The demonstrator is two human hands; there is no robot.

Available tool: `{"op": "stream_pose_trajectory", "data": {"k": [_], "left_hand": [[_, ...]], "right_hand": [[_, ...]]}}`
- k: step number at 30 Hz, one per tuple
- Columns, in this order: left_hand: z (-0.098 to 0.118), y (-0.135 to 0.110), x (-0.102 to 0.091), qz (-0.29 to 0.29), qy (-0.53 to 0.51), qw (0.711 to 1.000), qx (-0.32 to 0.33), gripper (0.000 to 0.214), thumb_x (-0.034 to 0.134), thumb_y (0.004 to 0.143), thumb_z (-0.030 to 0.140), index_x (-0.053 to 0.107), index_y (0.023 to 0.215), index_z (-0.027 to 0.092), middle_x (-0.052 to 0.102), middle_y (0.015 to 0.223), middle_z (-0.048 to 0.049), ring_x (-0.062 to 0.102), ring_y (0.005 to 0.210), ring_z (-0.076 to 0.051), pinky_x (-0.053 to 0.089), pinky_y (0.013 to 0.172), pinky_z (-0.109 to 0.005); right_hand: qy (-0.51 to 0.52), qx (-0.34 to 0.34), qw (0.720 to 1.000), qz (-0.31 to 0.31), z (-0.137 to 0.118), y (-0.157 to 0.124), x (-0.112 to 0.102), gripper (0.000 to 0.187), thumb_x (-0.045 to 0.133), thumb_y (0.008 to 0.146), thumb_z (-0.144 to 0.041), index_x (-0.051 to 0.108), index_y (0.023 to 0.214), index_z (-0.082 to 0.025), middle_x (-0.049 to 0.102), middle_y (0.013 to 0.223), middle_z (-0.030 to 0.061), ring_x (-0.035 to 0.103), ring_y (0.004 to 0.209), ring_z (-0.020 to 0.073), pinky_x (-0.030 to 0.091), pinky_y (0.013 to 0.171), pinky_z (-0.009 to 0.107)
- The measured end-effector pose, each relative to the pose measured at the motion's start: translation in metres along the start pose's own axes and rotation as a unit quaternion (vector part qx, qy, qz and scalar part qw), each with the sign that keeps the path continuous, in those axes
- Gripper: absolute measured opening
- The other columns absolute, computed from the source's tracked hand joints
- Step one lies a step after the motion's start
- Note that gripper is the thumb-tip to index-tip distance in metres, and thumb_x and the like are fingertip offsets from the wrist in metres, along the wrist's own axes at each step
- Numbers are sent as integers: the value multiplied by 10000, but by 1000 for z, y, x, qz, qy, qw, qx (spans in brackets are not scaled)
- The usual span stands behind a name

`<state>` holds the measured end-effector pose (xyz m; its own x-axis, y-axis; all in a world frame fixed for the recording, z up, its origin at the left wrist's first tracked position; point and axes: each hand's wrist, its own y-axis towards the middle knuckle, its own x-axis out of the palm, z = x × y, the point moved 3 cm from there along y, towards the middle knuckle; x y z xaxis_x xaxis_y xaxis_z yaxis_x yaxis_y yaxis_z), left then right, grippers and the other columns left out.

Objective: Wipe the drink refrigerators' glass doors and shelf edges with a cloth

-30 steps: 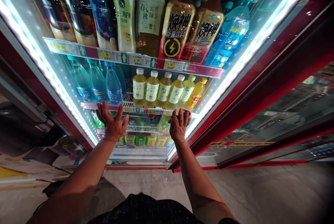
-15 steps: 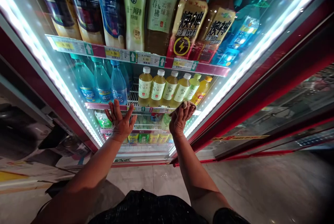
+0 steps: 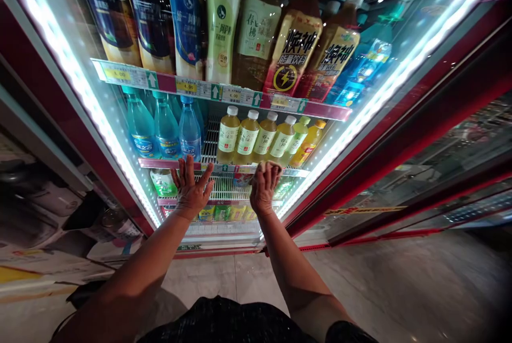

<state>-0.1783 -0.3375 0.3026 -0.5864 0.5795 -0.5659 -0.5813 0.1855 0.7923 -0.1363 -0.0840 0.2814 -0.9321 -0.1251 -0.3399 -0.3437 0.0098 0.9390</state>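
Observation:
My right hand point(image 3: 264, 187) presses a brownish cloth point(image 3: 270, 167) against the front edge of the middle shelf, below the tea bottles; most of the cloth is hidden by the fingers. To its left, my left hand point(image 3: 192, 188) is open with fingers spread, at the same shelf strip point(image 3: 165, 165); whether it touches the strip I cannot tell. Just above the left fingertips stand blue bottles point(image 3: 189, 132). Green tea bottles point(image 3: 247, 139) with white caps line the shelf behind the cloth, and a yellow bottle point(image 3: 308, 144) with an orange cap ends the row.
Large bottles point(image 3: 294, 33) fill the upper shelf, above a price strip point(image 3: 222, 94). Small packs point(image 3: 222, 213) sit on a lower shelf. Bright light strips point(image 3: 116, 145) run down both sides of the fridge. A red frame point(image 3: 384, 124) stands at the right, and tiled floor point(image 3: 224, 276) lies below.
My right hand has slid left along the shelf edge with the cloth. My left hand has shifted slightly right and stays spread. The view has moved a little.

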Motion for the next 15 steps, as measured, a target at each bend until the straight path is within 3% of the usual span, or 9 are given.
{"op": "stream_pose_trajectory", "data": {"k": [2,4,9,13,15], "left_hand": [[-2,0,0,-9,-4,1000,0,702,734,877,311,482,1523,418,-50,1764,-29,-69,1621,-378,26,1279,-670],[-4,-1,0,-22,-9,1000,-6,721,748,862,303,481,1521,422,3,1766,-39,-58,1621,-384,25,1278,-675],[-5,-2,-1,-33,-20,999,-4,691,717,889,286,476,1519,436,-64,1763,-15,-54,1619,-398,24,1278,-680],[-7,-3,-2,-42,-30,999,6,685,691,906,261,458,1522,453,-106,1756,12,-55,1617,-404,28,1274,-691],[-9,-3,-3,-41,-27,999,19,732,691,896,223,426,1533,465,-100,1756,16,-36,1619,-400,45,1277,-686]], "right_hand": [[-5,-17,999,-51,0,-11,2,570,501,959,-122,524,1509,-273,404,1676,122,100,1640,267,215,1284,623],[-13,-2,998,-66,5,-15,1,519,500,953,-126,602,1444,-259,425,1665,118,92,1640,265,212,1285,621],[-7,58,997,-41,-5,-3,2,553,428,992,-148,505,1536,-209,315,1714,150,13,1646,272,194,1275,664],[-1,-31,996,-84,-30,-6,6,468,472,991,-149,619,1425,-245,419,1671,104,35,1645,228,196,1303,574],[-14,-50,996,-74,-31,-7,4,449,475,990,-137,643,1390,-253,441,1659,92,63,1643,219,207,1304,557]]}}
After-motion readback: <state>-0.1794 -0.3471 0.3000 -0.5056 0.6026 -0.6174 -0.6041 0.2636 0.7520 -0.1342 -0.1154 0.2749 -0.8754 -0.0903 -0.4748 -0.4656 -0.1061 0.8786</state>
